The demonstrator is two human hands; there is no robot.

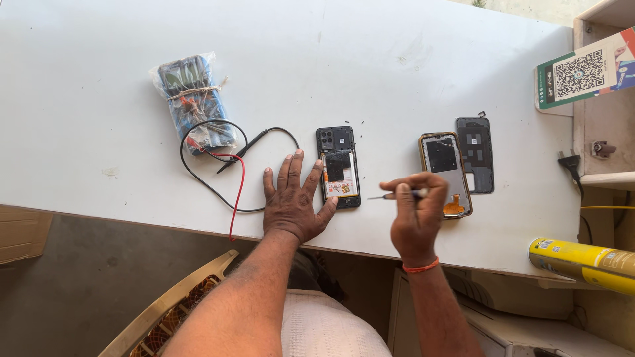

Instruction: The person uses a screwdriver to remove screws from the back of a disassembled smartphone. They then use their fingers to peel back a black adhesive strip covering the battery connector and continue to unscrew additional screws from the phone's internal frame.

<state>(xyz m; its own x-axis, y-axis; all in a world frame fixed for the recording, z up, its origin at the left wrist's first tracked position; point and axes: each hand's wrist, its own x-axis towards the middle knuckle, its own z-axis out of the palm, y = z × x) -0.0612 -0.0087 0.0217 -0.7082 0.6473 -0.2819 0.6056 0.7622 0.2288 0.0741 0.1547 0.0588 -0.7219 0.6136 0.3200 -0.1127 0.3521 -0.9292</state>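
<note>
Left hand (291, 205) lies flat, fingers spread, on the counter (99, 132) touching the opened phone (338, 166); right hand's (413, 215) grip is clamped on a small screwdriver (397, 196)

Opened phone (338, 168) under left hand (292, 205)

A bag-wrapped bundle (192, 99) tied with string lies far left on the white table (99, 53), with black and red wires (228, 168) curling just beside it. A dark phone back cover (475, 155) lies to the right. A yellow can (582, 263) lies near right, and a card with a square code (585, 69) sits far right.
</note>
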